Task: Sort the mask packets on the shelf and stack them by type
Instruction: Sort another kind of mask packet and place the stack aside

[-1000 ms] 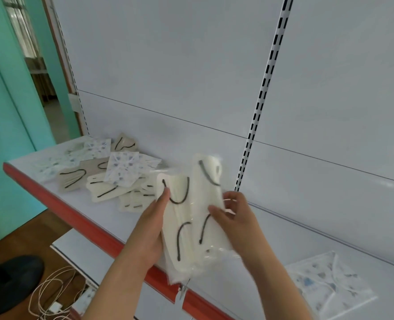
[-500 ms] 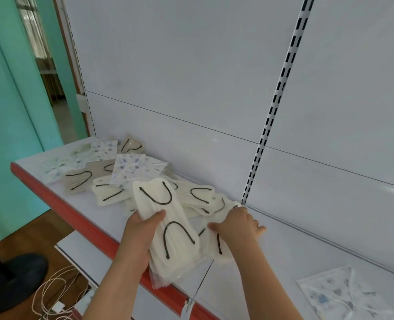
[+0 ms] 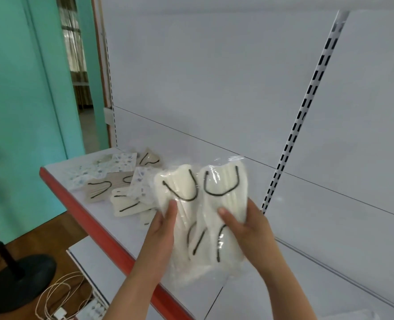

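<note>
Gripping a fanned bunch of cream packets (image 3: pixel 203 218) above the shelf (image 3: pixel 113 232) edge, the left hand (image 3: pixel 161 229) and right hand (image 3: pixel 247 229) each pinch one side. Slick plastic could let a packet slide out, likely falling past the shelf's red lip; unsorted packets (image 3: pixel 122 181) lie on the shelf farther left.

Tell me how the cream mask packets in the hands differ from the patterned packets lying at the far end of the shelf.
The cream packets are plain off-white with black ear loops; the patterned packets are white with small bluish prints. The cream packets are held upright above the shelf, gripped by the left hand and right hand; the patterned packets lie flat on it, untouched. Both are masks.
</note>
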Demonstrator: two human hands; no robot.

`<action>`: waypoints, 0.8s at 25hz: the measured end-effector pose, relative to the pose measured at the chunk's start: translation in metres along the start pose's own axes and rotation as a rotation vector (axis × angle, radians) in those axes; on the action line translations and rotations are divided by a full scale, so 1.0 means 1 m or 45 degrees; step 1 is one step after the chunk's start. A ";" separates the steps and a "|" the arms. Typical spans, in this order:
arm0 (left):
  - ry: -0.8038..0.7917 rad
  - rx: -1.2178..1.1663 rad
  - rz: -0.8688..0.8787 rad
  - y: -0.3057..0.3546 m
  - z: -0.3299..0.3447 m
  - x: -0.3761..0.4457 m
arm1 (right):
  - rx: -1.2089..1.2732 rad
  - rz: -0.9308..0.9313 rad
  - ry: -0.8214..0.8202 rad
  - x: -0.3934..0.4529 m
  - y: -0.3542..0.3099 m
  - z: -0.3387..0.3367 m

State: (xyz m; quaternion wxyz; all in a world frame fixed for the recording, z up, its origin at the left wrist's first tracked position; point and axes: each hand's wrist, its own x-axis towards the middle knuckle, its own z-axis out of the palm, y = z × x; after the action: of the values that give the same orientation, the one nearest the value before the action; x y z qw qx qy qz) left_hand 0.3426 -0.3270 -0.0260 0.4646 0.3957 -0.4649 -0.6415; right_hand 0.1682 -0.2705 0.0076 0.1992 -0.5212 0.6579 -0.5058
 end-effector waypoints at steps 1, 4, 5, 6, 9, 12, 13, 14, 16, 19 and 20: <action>-0.142 0.036 0.020 -0.002 0.005 -0.003 | -0.061 -0.082 -0.054 -0.001 -0.002 0.016; -0.183 0.163 0.238 0.003 0.010 -0.011 | 0.157 -0.181 -0.076 0.002 0.000 0.042; -0.065 0.170 0.295 0.006 0.004 -0.009 | 0.271 -0.145 -0.056 0.007 0.002 0.043; 0.029 0.161 0.338 0.009 -0.006 -0.007 | 0.294 -0.117 -0.021 0.016 0.008 0.043; 0.113 0.234 0.361 0.016 -0.026 -0.003 | -0.290 -0.027 -0.198 0.051 0.043 0.042; 0.139 0.426 0.197 0.004 -0.027 -0.007 | -0.868 -0.050 -0.612 0.062 0.077 0.050; 0.224 0.348 0.144 -0.001 -0.032 -0.005 | -0.942 -0.086 -0.651 0.062 0.082 0.052; 0.338 0.215 0.097 -0.002 -0.037 -0.002 | -0.972 -0.104 -0.615 0.064 0.086 0.054; 0.583 0.004 0.039 -0.002 -0.054 0.005 | -1.026 -0.151 -0.433 0.069 0.084 0.052; 0.681 -0.083 0.037 0.005 -0.069 0.001 | -1.166 -0.100 -0.251 0.066 0.069 0.042; 0.661 -0.096 0.021 0.003 -0.071 0.001 | -1.147 -0.026 -0.211 0.061 0.064 0.036</action>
State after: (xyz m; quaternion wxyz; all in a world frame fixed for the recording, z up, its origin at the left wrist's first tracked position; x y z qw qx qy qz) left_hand 0.4096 -0.3444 -0.0408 0.5881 0.5256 -0.3089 -0.5316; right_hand 0.1426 -0.3449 -0.0467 -0.0003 -0.6012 0.7889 -0.1277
